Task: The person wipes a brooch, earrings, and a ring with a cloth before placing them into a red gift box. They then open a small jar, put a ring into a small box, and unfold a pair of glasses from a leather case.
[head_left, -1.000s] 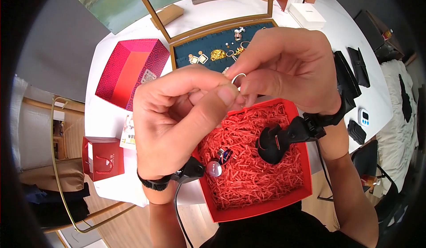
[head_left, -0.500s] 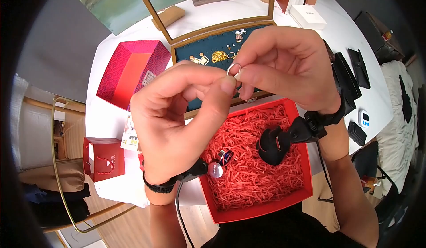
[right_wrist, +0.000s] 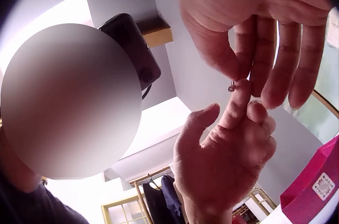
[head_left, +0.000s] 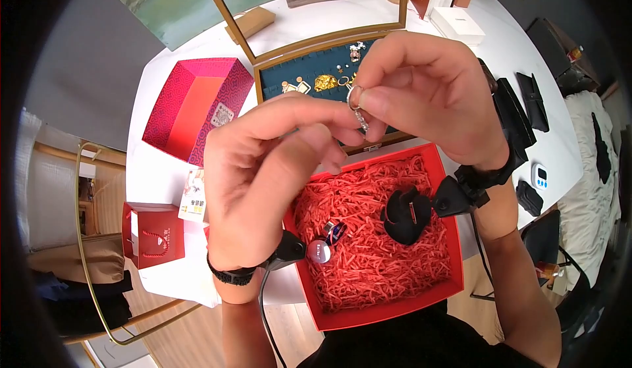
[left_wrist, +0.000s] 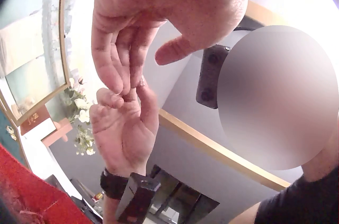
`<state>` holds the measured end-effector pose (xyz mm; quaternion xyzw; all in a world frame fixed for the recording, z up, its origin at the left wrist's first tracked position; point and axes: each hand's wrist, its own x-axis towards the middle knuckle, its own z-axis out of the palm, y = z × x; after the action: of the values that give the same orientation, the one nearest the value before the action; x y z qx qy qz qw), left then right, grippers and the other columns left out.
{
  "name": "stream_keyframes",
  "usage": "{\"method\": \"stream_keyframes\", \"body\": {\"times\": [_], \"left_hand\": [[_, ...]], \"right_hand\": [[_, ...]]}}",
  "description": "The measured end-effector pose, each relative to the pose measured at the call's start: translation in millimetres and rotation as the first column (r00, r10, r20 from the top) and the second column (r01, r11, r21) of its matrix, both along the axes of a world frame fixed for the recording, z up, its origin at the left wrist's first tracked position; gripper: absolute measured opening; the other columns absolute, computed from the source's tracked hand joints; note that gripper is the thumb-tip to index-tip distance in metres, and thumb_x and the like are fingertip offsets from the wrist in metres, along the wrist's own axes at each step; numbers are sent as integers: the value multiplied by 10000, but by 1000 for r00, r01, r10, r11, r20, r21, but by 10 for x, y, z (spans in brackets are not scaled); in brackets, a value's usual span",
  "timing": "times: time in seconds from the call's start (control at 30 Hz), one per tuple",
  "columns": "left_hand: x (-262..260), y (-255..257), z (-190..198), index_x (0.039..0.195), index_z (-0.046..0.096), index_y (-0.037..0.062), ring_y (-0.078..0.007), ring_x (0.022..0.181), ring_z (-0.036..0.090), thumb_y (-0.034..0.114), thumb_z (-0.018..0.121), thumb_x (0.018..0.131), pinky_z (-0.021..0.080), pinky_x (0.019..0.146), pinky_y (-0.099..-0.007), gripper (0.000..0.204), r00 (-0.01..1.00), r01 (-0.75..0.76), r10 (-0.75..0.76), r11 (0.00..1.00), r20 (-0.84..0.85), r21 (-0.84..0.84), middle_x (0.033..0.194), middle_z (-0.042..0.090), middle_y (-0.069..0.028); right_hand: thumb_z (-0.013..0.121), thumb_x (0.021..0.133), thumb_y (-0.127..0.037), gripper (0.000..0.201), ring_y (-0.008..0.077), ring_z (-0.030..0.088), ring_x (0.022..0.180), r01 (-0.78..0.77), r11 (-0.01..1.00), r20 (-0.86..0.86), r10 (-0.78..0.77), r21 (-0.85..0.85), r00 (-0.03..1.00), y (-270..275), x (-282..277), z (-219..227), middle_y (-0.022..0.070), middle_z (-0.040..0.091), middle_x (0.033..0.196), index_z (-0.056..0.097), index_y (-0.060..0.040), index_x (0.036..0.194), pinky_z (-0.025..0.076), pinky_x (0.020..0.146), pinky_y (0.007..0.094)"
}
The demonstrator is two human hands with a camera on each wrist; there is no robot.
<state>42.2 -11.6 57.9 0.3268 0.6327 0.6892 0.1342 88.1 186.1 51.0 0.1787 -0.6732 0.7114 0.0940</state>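
In the head view a thin silver ring (head_left: 359, 114) with small stones along one side is pinched between thumb and forefinger of my right hand (head_left: 431, 98). My left hand (head_left: 270, 164) has its thumb apart from its fingers, and its forefinger tip touches or lies right beside the ring. The right wrist view shows a small piece of the ring (right_wrist: 231, 87) under the right fingertips, by the left forefinger. Behind the hands lies a framed jewellery case (head_left: 283, 72) with gold pieces on dark blue lining.
Below the hands stands a red box (head_left: 378, 318) of shredded paper, holding a black ring stand (head_left: 405, 216) and a round silvery item (head_left: 318, 251). Left are a patterned pink box (head_left: 217, 114) and a red gift bag (head_left: 155, 236); a white box (head_left: 457, 24) is at the back right.
The left thumb has come off the ring and moved away from the forefinger. The ring has turned in the right hand's pinch, and its stones now show.
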Motion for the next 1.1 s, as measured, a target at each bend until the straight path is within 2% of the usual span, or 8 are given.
{"method": "stream_keyframes", "body": {"times": [0.13,0.27,0.47,0.87,0.93,1.0,1.07,1.1], "left_hand": [[-45,-6,9,968,639,-130,-266,724,634,230,458,885,506,701,-339,411,995,50,-51,999,84,8,891,667,-245],[-48,-20,-29,975,638,-108,-236,719,634,199,501,898,505,684,-324,345,996,87,-88,996,31,18,899,674,-216],[-54,11,-86,994,655,-40,-120,764,646,-35,652,875,516,671,-222,119,991,69,-66,997,-113,20,884,691,-113],[-2,29,-49,970,672,-25,-131,762,648,4,665,894,511,655,-242,82,998,52,-53,998,35,21,879,692,-105],[-75,-27,-61,955,673,-25,-151,812,660,-2,663,893,518,720,-261,67,994,60,-67,995,-83,-82,894,697,-114],[-129,-66,-68,984,683,-36,-189,895,683,18,646,914,513,864,-296,96,967,9,-50,986,-249,-165,930,710,-129],[-208,-90,-95,1023,688,-41,-200,892,693,55,633,936,517,890,-324,141,933,-12,-59,981,-355,-192,943,717,-136],[-187,-75,-85,1035,688,-42,-203,877,697,72,627,944,520,891,-338,158,948,-32,-35,978,-317,-204,941,718,-140]], "right_hand": [[613,912,18,82,94,640,748,14,999,-34,-13,33,999,-19,-5,-14,67,652,887,617,35,992,537,669,220],[615,913,16,83,95,642,754,41,997,-46,-38,61,998,-8,3,-3,67,652,884,616,38,993,538,673,221],[620,907,20,77,93,641,761,60,995,-26,-59,75,998,-16,14,0,63,642,891,616,41,981,533,672,218],[644,884,29,91,79,624,755,66,987,-88,-54,144,995,29,3,-1,54,640,897,621,34,972,507,646,213],[641,881,36,78,72,618,728,101,989,-167,-81,110,983,10,0,-35,48,647,883,624,32,958,499,639,205],[658,841,68,106,78,606,697,193,959,-87,-179,208,980,109,41,2,57,659,845,644,23,936,467,610,199],[697,850,13,90,72,635,761,69,994,-175,-53,88,983,211,-2,-27,57,684,855,659,34,929,502,671,198],[709,828,32,85,73,637,752,147,987,-194,-131,72,972,170,62,12,58,684,837,662,19,898,496,667,208]]}}
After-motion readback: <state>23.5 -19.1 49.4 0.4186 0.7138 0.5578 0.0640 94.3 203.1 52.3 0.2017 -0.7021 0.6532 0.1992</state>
